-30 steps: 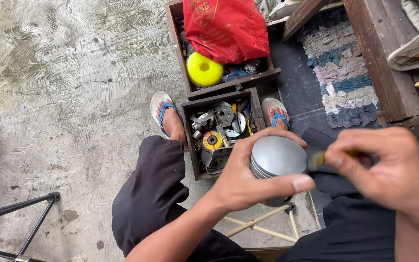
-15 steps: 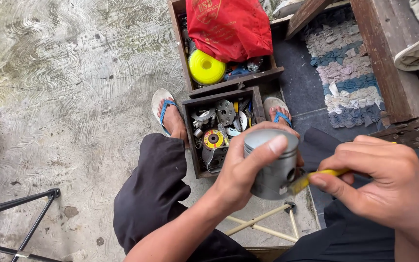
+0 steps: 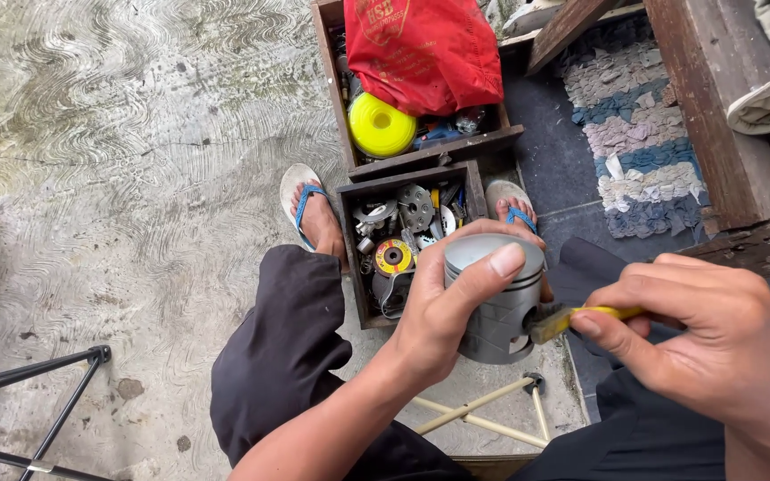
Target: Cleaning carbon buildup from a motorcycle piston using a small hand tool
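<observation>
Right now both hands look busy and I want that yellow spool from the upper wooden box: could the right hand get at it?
Probably not freely: the right hand holds a yellow-handled brush against the piston. The yellow spool lies uncovered beside the red bag.

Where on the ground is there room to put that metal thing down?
The bare concrete floor left of the sandalled left foot, above the black stand legs, is widest. The two wooden boxes are crammed with parts. The left hand grips the piston; the right hand holds a yellow-handled brush.
</observation>
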